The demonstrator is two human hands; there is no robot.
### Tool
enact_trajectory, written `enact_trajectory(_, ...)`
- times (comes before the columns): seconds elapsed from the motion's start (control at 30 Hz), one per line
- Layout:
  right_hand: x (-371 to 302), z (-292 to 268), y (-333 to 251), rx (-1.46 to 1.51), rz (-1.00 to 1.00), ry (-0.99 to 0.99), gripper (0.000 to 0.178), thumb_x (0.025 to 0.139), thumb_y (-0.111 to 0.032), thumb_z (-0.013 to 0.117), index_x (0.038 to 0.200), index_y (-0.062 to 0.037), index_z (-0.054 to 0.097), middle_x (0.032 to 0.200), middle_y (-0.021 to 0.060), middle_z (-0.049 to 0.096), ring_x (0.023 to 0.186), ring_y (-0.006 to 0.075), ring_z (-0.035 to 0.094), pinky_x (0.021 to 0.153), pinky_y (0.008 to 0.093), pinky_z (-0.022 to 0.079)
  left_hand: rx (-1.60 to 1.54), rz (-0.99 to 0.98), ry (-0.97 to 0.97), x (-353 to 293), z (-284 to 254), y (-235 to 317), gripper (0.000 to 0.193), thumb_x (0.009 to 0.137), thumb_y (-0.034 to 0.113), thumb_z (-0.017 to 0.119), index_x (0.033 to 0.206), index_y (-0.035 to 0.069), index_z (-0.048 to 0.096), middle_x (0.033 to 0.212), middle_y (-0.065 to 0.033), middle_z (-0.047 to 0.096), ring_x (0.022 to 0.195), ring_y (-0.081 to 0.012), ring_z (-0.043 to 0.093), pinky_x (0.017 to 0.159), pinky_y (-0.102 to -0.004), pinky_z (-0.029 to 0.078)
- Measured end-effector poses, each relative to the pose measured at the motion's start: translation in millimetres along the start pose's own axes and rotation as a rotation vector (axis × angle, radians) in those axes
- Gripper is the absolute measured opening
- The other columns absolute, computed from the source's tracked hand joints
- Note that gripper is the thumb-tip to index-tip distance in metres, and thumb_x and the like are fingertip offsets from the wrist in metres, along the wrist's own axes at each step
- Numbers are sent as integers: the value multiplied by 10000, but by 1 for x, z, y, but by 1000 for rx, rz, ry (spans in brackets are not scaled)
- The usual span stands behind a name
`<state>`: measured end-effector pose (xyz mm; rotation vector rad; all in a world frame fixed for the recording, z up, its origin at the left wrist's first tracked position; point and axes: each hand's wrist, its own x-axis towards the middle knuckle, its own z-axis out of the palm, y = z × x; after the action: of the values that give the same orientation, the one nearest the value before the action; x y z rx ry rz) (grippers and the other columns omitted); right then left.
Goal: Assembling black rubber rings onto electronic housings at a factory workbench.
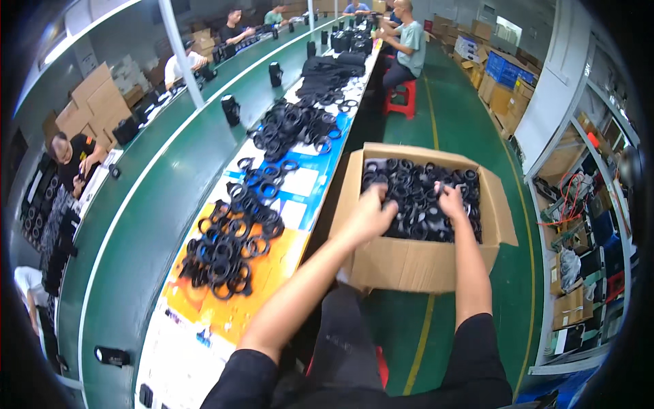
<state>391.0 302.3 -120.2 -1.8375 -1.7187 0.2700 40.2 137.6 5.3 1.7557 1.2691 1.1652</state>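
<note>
Both hands reach into an open cardboard box (409, 262) on the floor just beside the desk (272, 273); the left hand (371, 211) curls closed on black rings (422, 187) inside it; the right hand (451, 201) pinches one ring there; more black rings (228, 249) lie spread along the desk's near edge.

Left arm: bare forearm rises from the lower middle, stretched forward and slanting to the right, black sleeve at the upper arm.
Left hand (371, 213): back up, fingers curled downward, partly hidden.
Right arm: bare forearm runs almost straight up from the lower right, black sleeve at its base.
Right hand (451, 201): fingers bent and closed together, grip unclear.
Spacing: hands near, not touching.
</note>
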Motion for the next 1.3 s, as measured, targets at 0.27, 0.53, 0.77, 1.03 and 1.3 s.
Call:
enact_trajectory(0.27,64,89,-80,38,474,-317,626,996,-657,636,1589,-497,512,1823,234,-188,1606,684,-55,1216,847,146,454,-953,-297,99,80,-136,1087,908,973,413,1752,480,-61,1818,-291,76,1576,-656,226,1150,-835,323)
enact_trajectory(0.53,-11,81,-127,254,527,-540,833,995,-760,603,1680,-310,449,1742,420,185,1665,520,139,1307,592,272,207,-963,67,107,83,-111,733,950,763,632,1576,387,557,1741,-275,322,1605,-567,199,1187,-825,263)
enact_trajectory(0.77,-41,95,-101,751,355,-427,601,1109,-543,574,1558,-146,615,1597,120,609,1489,271,543,1221,400,415,22,-761,235,87,124,-102,525,1044,679,524,1468,409,677,1743,-225,366,1607,-597,143,1192,-885,120)
enact_trajectory(1.03,-53,55,-115,1240,534,-378,517,1115,-536,609,1328,-83,737,1315,53,719,1220,195,653,1075,347,504,200,-477,321,69,167,-83,502,1100,592,473,1417,279,706,1695,-145,480,1609,-544,228,1187,-868,154)
enact_trajectory(1.3,-54,14,-101,1534,548,-293,534,1139,-528,565,1421,-85,661,1364,63,689,1294,219,623,1131,380,491,215,-153,487,85,193,-55,350,1014,482,695,1159,188,817,1407,-181,692,1329,-482,553,1155,-538,449)
